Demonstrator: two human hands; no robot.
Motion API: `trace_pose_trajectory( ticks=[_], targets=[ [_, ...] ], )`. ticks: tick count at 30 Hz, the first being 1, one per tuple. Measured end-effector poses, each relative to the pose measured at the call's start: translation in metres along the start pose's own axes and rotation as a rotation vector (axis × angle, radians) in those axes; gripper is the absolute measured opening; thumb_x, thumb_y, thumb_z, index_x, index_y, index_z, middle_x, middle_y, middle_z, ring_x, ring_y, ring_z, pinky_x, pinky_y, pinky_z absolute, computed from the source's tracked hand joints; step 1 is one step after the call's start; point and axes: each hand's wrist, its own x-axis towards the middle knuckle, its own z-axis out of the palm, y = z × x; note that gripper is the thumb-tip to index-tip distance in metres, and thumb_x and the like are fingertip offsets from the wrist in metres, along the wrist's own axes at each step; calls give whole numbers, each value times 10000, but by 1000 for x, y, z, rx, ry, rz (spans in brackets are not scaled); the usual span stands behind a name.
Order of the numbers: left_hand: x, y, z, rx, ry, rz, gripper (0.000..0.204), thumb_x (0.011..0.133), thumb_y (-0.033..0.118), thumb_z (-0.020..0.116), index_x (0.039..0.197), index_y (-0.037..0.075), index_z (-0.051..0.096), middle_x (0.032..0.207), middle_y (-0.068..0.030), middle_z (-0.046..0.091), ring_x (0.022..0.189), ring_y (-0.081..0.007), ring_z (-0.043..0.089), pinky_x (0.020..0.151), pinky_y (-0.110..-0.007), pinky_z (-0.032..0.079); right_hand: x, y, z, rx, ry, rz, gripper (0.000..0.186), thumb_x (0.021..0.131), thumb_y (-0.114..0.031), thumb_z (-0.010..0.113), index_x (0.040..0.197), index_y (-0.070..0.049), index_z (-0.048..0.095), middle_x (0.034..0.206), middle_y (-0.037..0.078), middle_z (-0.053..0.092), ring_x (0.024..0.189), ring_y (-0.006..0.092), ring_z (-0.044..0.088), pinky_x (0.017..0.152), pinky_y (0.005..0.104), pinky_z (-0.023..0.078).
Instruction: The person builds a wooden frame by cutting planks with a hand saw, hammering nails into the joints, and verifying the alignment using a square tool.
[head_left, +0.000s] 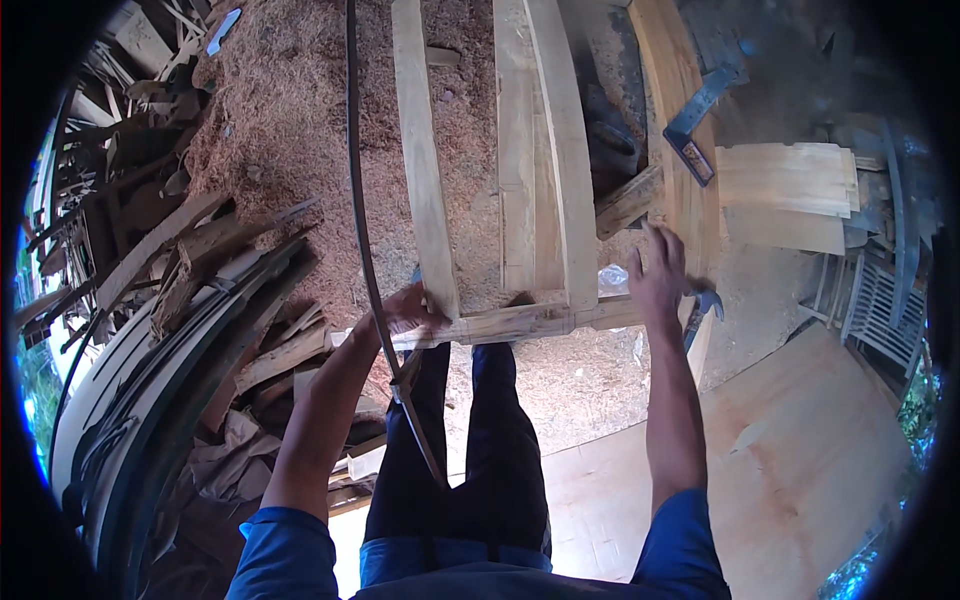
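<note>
My left hand (410, 308) is closed on the corner of a pale wooden frame, where a long plank (415, 130) meets a crosspiece (515, 322). Two further planks (560, 180) join the crosspiece on the right. A long dark bar (358, 180) with a small fitting runs beside my left wrist, down in front of my legs. My right hand (660, 275) has bent but spread fingers, above the crosspiece's right end and holding nothing visible. Just right of it is what looks like a hammer head (706, 300), partly hidden.
Scrap wood (140, 170) and curved sheets (150, 400) crowd the left side. Shavings (280, 100) cover the ground. A metal square (700, 110) lies on a thick board (660, 60) at upper right, near pale boards (780, 185), a slatted rack (880, 310) and a large plywood sheet (800, 470).
</note>
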Motion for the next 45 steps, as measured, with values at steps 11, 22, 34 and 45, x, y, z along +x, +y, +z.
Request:
trace_pose_trajectory(
  ticks=[11,22,34,45],
  targets=[
    [0,8,-17,-297,-142,-119,605,709,209,849,1219,-12,609,1119,-105,676,1071,-179,605,990,-319,443,124,8,73,-220,-244,-100,676,753,-13,627,1406,-89,468,1245,148,519,1223,325,474,1039,426,432],
    [26,-28,-25,-419,-296,-386,572,679,179,880,1159,-24,644,1077,-104,692,1054,-197,620,976,-322,459,158,-11,85,-354,-360,27,362,829,-3,523,1183,-56,574,1254,134,598,1161,332,590,968,443,488],
    [11,-13,-31,-541,-243,-490,509,699,212,876,1113,2,668,1018,-77,701,976,-182,631,930,-340,475,161,-27,76,223,13,373,438,820,-156,645,1207,32,564,1168,255,637,1091,418,601,938,470,485],
    [-9,-18,-21,73,-142,-38,466,789,354,812,1041,-19,692,999,-122,721,948,-177,667,855,-324,505,-24,-148,-123,809,188,537,344,964,-116,591,1246,65,516,932,117,645,708,154,609,637,277,525]
  ],
)
